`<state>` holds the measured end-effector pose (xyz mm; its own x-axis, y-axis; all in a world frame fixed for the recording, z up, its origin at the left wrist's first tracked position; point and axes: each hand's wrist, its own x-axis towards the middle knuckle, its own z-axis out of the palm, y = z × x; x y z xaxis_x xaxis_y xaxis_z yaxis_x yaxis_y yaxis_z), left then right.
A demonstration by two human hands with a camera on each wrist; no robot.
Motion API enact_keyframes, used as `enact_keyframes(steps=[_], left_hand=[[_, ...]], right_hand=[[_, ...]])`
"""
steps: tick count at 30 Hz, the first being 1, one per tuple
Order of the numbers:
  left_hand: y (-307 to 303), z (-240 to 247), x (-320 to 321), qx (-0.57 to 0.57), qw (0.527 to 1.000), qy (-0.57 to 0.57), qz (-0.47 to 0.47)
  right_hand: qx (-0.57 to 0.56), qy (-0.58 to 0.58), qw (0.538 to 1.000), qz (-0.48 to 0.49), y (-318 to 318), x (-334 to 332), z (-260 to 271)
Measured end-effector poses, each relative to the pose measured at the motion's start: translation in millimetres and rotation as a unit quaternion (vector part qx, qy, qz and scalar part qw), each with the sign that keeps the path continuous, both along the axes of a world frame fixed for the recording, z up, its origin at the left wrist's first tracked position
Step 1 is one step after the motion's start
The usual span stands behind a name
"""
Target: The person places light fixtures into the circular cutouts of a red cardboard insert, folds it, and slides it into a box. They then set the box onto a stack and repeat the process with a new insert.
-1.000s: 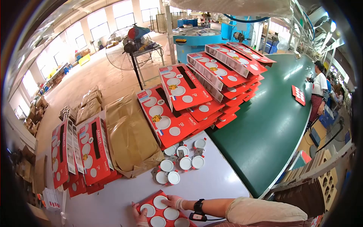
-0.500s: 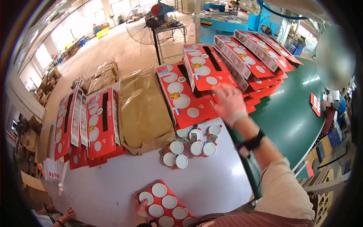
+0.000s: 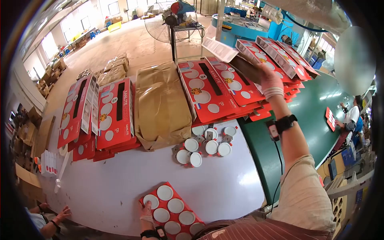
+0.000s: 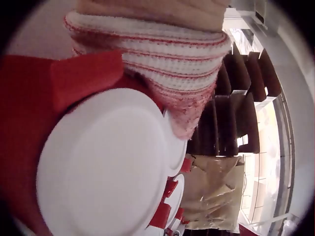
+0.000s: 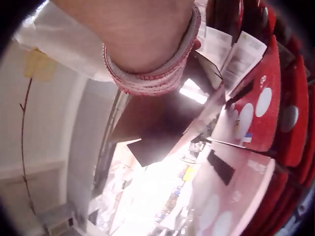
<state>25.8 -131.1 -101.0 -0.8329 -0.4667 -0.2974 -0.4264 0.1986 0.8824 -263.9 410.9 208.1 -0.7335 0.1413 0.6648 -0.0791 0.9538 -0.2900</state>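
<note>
At the table's front edge my gloved left hand grips the left side of a red cardboard tray filled with rows of round white lights. Its thumb lies on top by one light, and in the left wrist view a large white disc stands close below the glove. My right arm reaches out to the pile of red printed cartons. There my gloved right hand holds one carton by its near end, tilted up, with its brown inside and a white side panel showing.
Several loose round lights lie mid-table. A brown paper-wrapped package and more red cartons stand to the left. A green conveyor belt runs along the right. Another person's hands show at the lower left.
My right hand left the tray, reached forward to the carton pile and lifted the top carton, tilting it. My left hand stays at the tray. The head view has shifted.
</note>
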Motion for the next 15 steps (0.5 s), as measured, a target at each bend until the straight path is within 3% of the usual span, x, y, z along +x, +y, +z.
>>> enact_keyframes(steps=[1, 3, 4, 5, 8, 12, 15], left_hand=[[2.3, 7.5, 0.3, 0.051, 0.999, 0.006, 0.016], [-0.6, 11.7, 0.5, 0.104, 0.994, 0.015, 0.028], [-3.7, 12.2, 1.6, 0.133, 0.99, 0.004, 0.041], [-7.4, 13.2, 3.6, 0.161, 0.985, -0.008, 0.054], [-15.3, 18.7, 12.5, 0.215, 0.973, 0.046, 0.076], [-45.9, -12.6, 27.0, 0.225, 0.962, 0.06, 0.142], [-68.3, -5.5, 49.1, 0.275, 0.954, 0.089, 0.081]], right_hand=[[-0.056, 0.03, 0.998, -0.009, 14.8, 4.5, -0.8], [-0.018, 0.14, 0.988, 0.063, 15.7, 30.3, 19.1], [-0.192, 0.139, 0.963, 0.13, 7.7, 50.5, 29.4], [-0.255, 0.158, 0.937, 0.179, -1.2, 68.4, 38.6], [-0.312, 0.142, 0.915, 0.212, -18.5, 118.3, 55.3], [-0.378, 0.062, 0.895, 0.231, -71.2, 173.2, 69.9], [-0.364, 0.006, 0.903, 0.228, -119.6, 199.0, 69.5]])
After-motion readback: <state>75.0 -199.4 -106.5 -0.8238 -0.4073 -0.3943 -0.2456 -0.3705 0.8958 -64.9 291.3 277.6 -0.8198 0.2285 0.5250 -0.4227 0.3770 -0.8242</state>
